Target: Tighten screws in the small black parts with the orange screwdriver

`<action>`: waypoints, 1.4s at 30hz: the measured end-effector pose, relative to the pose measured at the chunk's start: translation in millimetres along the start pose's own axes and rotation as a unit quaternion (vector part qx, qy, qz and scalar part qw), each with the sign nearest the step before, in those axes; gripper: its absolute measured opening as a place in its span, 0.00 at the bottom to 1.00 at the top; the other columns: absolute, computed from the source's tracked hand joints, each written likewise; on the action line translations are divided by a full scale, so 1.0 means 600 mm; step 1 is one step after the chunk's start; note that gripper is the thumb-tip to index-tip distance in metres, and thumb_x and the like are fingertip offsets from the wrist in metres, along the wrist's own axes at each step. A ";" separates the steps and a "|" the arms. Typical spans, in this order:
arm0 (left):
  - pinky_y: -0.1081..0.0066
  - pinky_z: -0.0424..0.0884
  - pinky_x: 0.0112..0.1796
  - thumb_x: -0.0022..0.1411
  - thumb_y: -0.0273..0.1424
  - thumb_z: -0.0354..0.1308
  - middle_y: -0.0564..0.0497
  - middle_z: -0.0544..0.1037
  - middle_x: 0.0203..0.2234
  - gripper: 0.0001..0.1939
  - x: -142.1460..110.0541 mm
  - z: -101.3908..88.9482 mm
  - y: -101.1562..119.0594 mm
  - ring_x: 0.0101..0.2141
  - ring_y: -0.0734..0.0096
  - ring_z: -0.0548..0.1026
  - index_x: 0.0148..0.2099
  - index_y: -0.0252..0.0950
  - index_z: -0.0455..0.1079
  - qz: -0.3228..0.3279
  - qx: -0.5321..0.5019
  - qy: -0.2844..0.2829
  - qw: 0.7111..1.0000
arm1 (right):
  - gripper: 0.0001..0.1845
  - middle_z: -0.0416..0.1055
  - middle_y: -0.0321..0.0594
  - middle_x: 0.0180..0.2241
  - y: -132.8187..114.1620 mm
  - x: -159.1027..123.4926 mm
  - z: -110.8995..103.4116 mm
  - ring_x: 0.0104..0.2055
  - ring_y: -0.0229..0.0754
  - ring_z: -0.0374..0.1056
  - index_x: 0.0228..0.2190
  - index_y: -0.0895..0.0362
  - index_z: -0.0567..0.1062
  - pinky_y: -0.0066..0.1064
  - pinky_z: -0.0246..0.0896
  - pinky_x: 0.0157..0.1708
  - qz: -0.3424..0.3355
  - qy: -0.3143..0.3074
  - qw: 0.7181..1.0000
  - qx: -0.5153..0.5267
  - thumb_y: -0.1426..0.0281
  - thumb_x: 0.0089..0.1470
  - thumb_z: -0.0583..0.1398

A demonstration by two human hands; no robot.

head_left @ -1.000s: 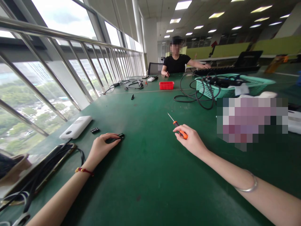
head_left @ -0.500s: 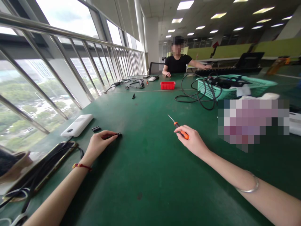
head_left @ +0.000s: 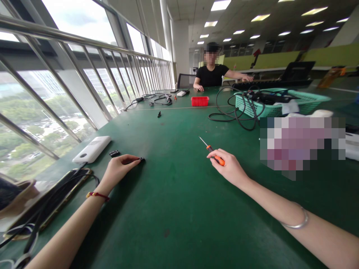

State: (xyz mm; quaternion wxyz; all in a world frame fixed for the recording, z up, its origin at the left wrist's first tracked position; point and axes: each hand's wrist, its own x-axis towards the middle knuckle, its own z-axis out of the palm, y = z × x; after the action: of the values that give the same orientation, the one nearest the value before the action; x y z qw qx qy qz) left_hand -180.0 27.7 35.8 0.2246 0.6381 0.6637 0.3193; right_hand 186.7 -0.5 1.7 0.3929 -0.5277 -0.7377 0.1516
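My left hand point(head_left: 121, 166) is closed in a pinch on a small black part point(head_left: 142, 159), whose end shows past the fingertips; its kind is too small to make out. Just behind that hand lies another small black piece point(head_left: 114, 153) with light marks on it. In my right hand point(head_left: 227, 164) is an orange and black screwdriver point(head_left: 220, 160), gripped round the handle. Its thin metal shaft slants up and away to the left, the tip apart from the black part. Both hands are low over the green table point(head_left: 174, 194).
At left are a white power bank point(head_left: 94, 148), a dark phone-like slab point(head_left: 63, 198) and cables. Farther off stand a red bin point(head_left: 200, 101) and a green basket point(head_left: 276, 111) with black cables. A small black piece point(head_left: 159, 114) lies mid-table. Another person point(head_left: 212, 76) sits opposite.
Almost nothing differs. The screwdriver's tip has shifted very slightly left; both hands keep their holds.
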 end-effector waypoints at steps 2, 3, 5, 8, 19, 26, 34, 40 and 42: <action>0.69 0.72 0.33 0.42 0.45 0.62 0.47 0.80 0.30 0.20 0.000 0.001 -0.002 0.33 0.60 0.76 0.34 0.36 0.76 0.008 -0.005 0.004 1.000 | 0.07 0.69 0.37 0.32 0.000 0.000 0.000 0.30 0.37 0.65 0.31 0.53 0.73 0.28 0.59 0.33 -0.001 -0.001 1.000 0.000 0.72 0.50 0.54; 0.69 0.72 0.33 0.42 0.45 0.62 0.47 0.80 0.30 0.20 0.000 0.002 -0.003 0.33 0.60 0.77 0.33 0.36 0.76 0.013 -0.007 0.006 1.000 | 0.08 0.69 0.37 0.32 -0.001 0.000 0.000 0.30 0.37 0.65 0.31 0.53 0.73 0.28 0.59 0.32 -0.003 0.000 1.000 0.000 0.72 0.50 0.54; 0.69 0.73 0.33 0.42 0.46 0.62 0.47 0.80 0.30 0.20 0.001 0.003 -0.005 0.33 0.60 0.77 0.34 0.35 0.76 0.020 -0.006 0.006 1.000 | 0.08 0.69 0.37 0.31 -0.001 0.000 0.000 0.29 0.37 0.65 0.31 0.53 0.73 0.28 0.59 0.32 -0.006 0.002 1.000 -0.001 0.72 0.50 0.54; 0.69 0.72 0.33 0.42 0.46 0.61 0.47 0.80 0.30 0.22 0.000 0.003 -0.006 0.33 0.60 0.77 0.34 0.34 0.76 0.019 0.008 0.003 1.000 | 0.07 0.69 0.37 0.31 -0.001 0.000 0.000 0.29 0.37 0.65 0.31 0.53 0.73 0.28 0.59 0.32 -0.006 0.003 1.000 -0.003 0.72 0.50 0.54; 0.73 0.66 0.24 0.41 0.44 0.62 0.50 0.78 0.22 0.19 0.021 0.034 0.046 0.23 0.69 0.72 0.30 0.33 0.75 0.001 0.007 -0.081 0.997 | 0.08 0.69 0.37 0.32 -0.005 0.000 -0.001 0.30 0.37 0.65 0.33 0.53 0.72 0.28 0.59 0.32 -0.001 0.006 1.000 -0.001 0.71 0.51 0.54; 0.72 0.70 0.33 0.48 0.35 0.60 0.48 0.79 0.27 0.09 0.013 0.213 0.170 0.29 0.68 0.75 0.28 0.33 0.74 0.153 -0.085 -0.210 0.962 | 0.13 0.69 0.37 0.32 -0.017 -0.004 -0.007 0.28 0.38 0.64 0.39 0.54 0.68 0.27 0.57 0.29 0.010 0.071 0.997 0.009 0.71 0.48 0.55; 0.72 0.70 0.40 0.50 0.31 0.59 0.50 0.80 0.30 0.06 -0.001 0.265 0.210 0.34 0.69 0.76 0.31 0.35 0.75 0.224 -0.117 -0.232 0.939 | 0.06 0.71 0.36 0.32 0.009 0.009 -0.012 0.30 0.38 0.65 0.32 0.54 0.69 0.27 0.57 0.31 0.028 0.076 0.997 -0.002 0.69 0.49 0.55; 0.71 0.70 0.39 0.51 0.29 0.58 0.49 0.79 0.30 0.06 -0.003 0.261 0.203 0.33 0.69 0.76 0.32 0.34 0.75 0.243 -0.105 -0.212 0.941 | 0.05 0.72 0.35 0.30 0.025 0.018 -0.006 0.30 0.38 0.66 0.32 0.54 0.70 0.29 0.57 0.34 -0.002 -0.023 0.999 -0.024 0.69 0.50 0.56; 0.71 0.70 0.38 0.51 0.28 0.57 0.50 0.79 0.30 0.07 -0.004 0.260 0.202 0.33 0.69 0.75 0.33 0.34 0.75 0.250 -0.101 -0.212 0.939 | 0.03 0.72 0.35 0.31 0.026 0.018 -0.005 0.33 0.38 0.66 0.30 0.54 0.70 0.30 0.57 0.36 -0.020 -0.031 0.998 -0.041 0.70 0.50 0.56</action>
State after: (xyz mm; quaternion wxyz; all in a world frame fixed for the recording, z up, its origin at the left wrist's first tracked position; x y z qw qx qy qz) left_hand 15.5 44.5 13.6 0.3367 0.8102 0.3839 0.2877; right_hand 197.6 15.1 -1.9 0.3505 -0.5238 -0.7655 0.1294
